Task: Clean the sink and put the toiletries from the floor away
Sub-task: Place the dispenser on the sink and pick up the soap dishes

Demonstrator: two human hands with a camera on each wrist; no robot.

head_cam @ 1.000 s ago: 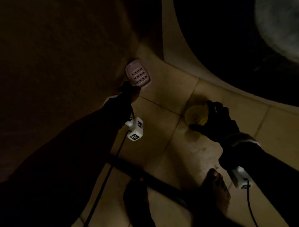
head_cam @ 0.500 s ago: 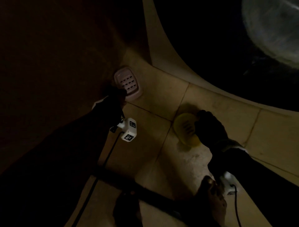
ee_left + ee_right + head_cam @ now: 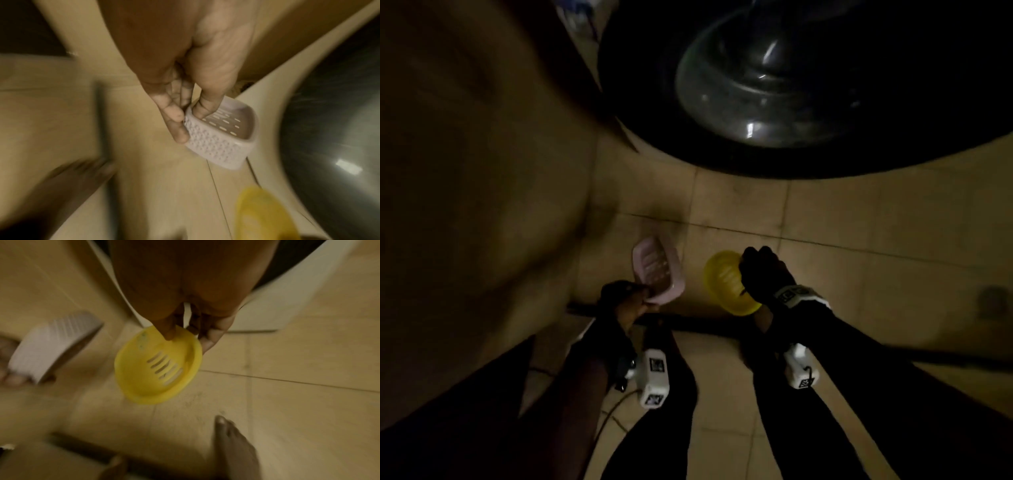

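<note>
My left hand (image 3: 631, 296) (image 3: 189, 113) pinches the near rim of a pale pink slotted soap dish (image 3: 658, 272) (image 3: 222, 138), thumb inside and fingers outside, and holds it tilted above the tiled floor. My right hand (image 3: 760, 274) (image 3: 191, 331) pinches the rim of a round yellow slotted soap dish (image 3: 726, 281) (image 3: 158, 365), also lifted off the floor. In the right wrist view the pink dish (image 3: 51, 347) shows blurred at the left; in the left wrist view the yellow dish (image 3: 265, 212) shows at the bottom.
A large dark round basin (image 3: 791, 85) with a shiny inside stands on the beige floor tiles (image 3: 859, 291) just ahead. A wall (image 3: 465, 171) rises at the left. A dark strip (image 3: 705, 325) crosses the floor under my hands. My bare foot (image 3: 232, 446) stands on the tiles.
Both dishes have come up off the floor in my hands and now sit closer together and nearer me. The view has swung so the basin lies straight ahead.
</note>
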